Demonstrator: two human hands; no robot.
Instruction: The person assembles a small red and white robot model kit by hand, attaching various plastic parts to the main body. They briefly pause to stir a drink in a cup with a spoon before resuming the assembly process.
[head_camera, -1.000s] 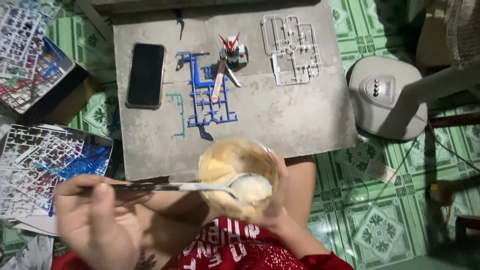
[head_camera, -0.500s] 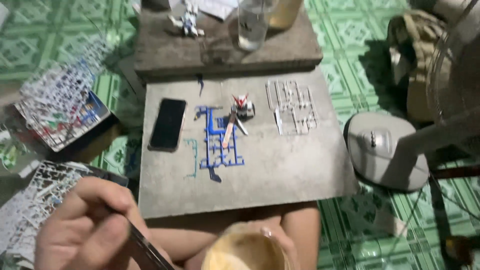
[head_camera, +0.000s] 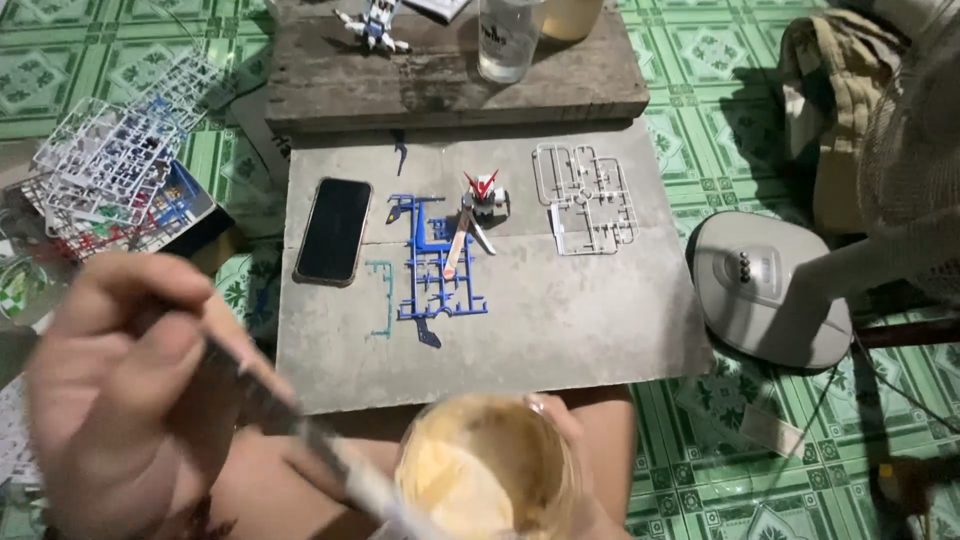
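Observation:
My left hand (head_camera: 120, 390) is closed around the handle of a metal spoon (head_camera: 330, 460), blurred, whose bowl reaches into a small clear cup (head_camera: 487, 468) of pale yellow food at the bottom edge. My right hand (head_camera: 560, 430) grips that cup from behind, only the fingertips showing. Beyond them a grey slab (head_camera: 560, 320) carries a black phone (head_camera: 334, 230), a blue model-part frame (head_camera: 432, 265), a small red-and-white robot head (head_camera: 485, 195) and a clear part frame (head_camera: 585, 198).
A wooden board (head_camera: 430, 80) behind the slab holds a small robot figure (head_camera: 375, 22) and a glass (head_camera: 510, 40). Several part frames lie in an open box (head_camera: 110, 170) at left. A grey fan base (head_camera: 765, 285) stands at right on the green tiled floor.
The view has tipped back and closer, so the wooden board now shows. My left hand pulled the spoon up and then brought it down into the cup, which now sits at the bottom edge.

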